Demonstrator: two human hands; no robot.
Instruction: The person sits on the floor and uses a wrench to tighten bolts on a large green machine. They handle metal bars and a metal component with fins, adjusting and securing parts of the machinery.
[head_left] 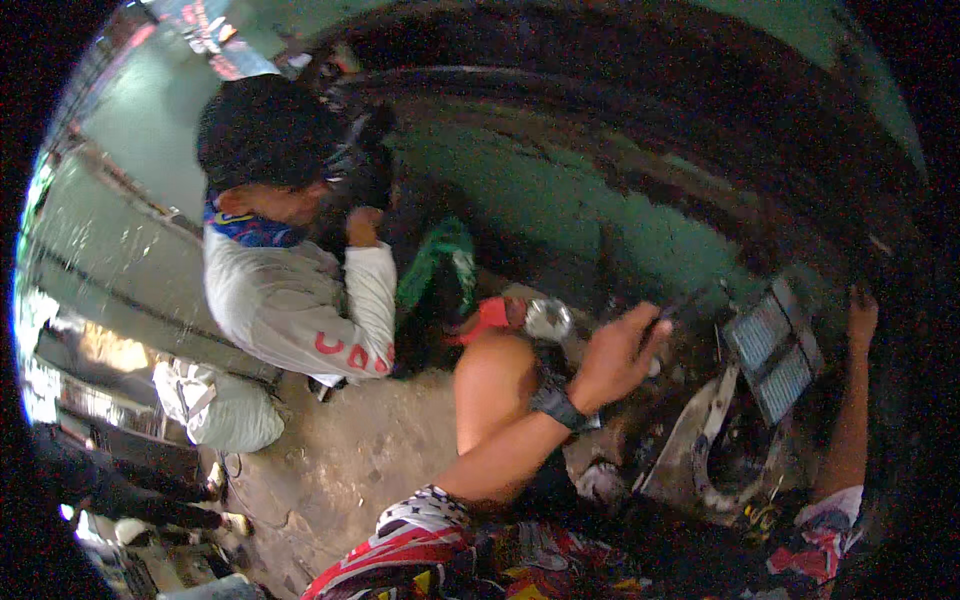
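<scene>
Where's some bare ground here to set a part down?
The dusty floor between the white sack, the crouching co-worker and your knee is bare. Around your left hand, the ribbed metal part and your right hand, it is crowded.

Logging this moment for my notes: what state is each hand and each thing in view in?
left hand: closed around a dark tool, black wrist strap on
right hand: raised against the dark curved part, grip unclear
ribbed panel: tilted, between the hands
co-worker: bent over, one hand up at the face
red-handled tool: lying beside a knee
light sack: slumped on the floor
</scene>
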